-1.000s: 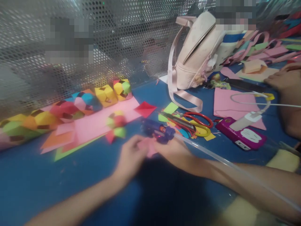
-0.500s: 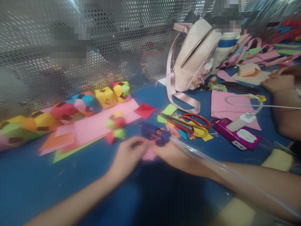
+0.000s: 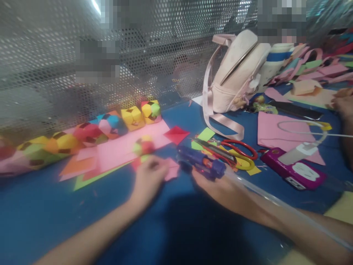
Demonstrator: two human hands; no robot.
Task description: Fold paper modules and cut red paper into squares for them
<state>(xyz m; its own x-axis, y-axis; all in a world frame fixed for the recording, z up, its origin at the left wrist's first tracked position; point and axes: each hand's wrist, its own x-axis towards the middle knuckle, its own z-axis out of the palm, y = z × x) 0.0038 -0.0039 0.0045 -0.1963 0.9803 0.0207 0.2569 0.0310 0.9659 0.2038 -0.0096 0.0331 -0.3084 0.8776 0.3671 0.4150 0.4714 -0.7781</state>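
Note:
My left hand [image 3: 150, 175], fingers pinched, has a folded pink paper piece [image 3: 172, 169] between them. It is close beside a partly assembled paper ball [image 3: 143, 144] of red, yellow and green, blurred. My right hand [image 3: 213, 186] is closed around a blue glue gun [image 3: 200, 161], its nozzle pointing left. A long clear glue stick [image 3: 257, 187] runs from the gun's back over my right forearm. Part of my right hand's fingers is hidden beneath the gun. A red folded paper piece [image 3: 176, 135] lies just past the nozzle.
Several finished paper balls [image 3: 89, 133] line the perforated metal panel [image 3: 154, 44]. Pink sheets [image 3: 121, 147] lie before them. Red-handled scissors [image 3: 242, 145], paper scraps, a purple power strip [image 3: 296, 167] and a pale backpack [image 3: 234, 73] are to the right. Another person's hand [image 3: 342, 101] is far right.
My hands have drawn apart. The left has moved with the pink paper piece toward the partly assembled ball, and the glue gun is now clear of the paper. The view has shifted slightly.

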